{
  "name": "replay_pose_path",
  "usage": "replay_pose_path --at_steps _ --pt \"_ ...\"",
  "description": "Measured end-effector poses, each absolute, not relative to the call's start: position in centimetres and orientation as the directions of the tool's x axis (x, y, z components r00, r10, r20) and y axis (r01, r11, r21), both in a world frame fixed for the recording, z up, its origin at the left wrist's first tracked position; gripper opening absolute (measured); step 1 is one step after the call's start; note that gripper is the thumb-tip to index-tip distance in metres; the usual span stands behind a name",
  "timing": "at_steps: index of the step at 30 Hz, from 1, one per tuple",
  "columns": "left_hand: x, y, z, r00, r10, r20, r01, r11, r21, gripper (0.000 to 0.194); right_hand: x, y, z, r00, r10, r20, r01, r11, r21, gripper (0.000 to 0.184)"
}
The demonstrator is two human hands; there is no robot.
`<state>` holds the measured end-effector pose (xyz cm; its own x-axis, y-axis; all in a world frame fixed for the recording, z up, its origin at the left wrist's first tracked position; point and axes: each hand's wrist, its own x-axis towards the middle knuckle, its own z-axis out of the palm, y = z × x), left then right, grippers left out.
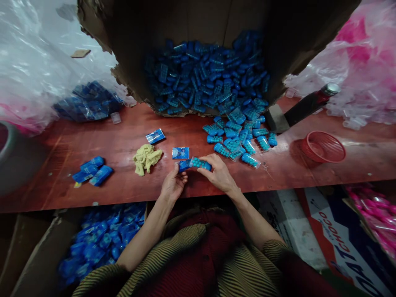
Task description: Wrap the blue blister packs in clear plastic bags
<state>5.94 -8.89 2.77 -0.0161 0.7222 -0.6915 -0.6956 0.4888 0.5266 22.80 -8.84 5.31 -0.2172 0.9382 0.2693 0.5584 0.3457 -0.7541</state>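
Observation:
My left hand (173, 183) pinches a small blue packet (183, 165) at the near edge of the red-brown table (130, 181). My right hand (218, 171) grips a clear tube of blue-green candies (201, 163), its end touching the packet. A blue label card (180, 153) lies flat just beyond them. A second label (155, 136) lies further left. A heap of filled tubes (239, 138) spills onto the table right of my hands.
A torn cardboard box (204, 74) full of blue tubes stands at the back. A yellow rag (146, 157), finished packets (92, 170), a red basket (323, 147) and a dark tool (305, 107) lie around. A carton of blue packets (102, 239) sits below left.

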Motion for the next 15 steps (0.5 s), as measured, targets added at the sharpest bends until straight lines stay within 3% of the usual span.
replay_pose_path --at_steps 15 --pt "5.32 -8.84 2.59 -0.002 0.759 -0.651 -0.675 0.479 0.561 0.019 23.22 -9.13 4.85 -0.318 0.890 0.327 0.562 0.455 -0.691 0.027"
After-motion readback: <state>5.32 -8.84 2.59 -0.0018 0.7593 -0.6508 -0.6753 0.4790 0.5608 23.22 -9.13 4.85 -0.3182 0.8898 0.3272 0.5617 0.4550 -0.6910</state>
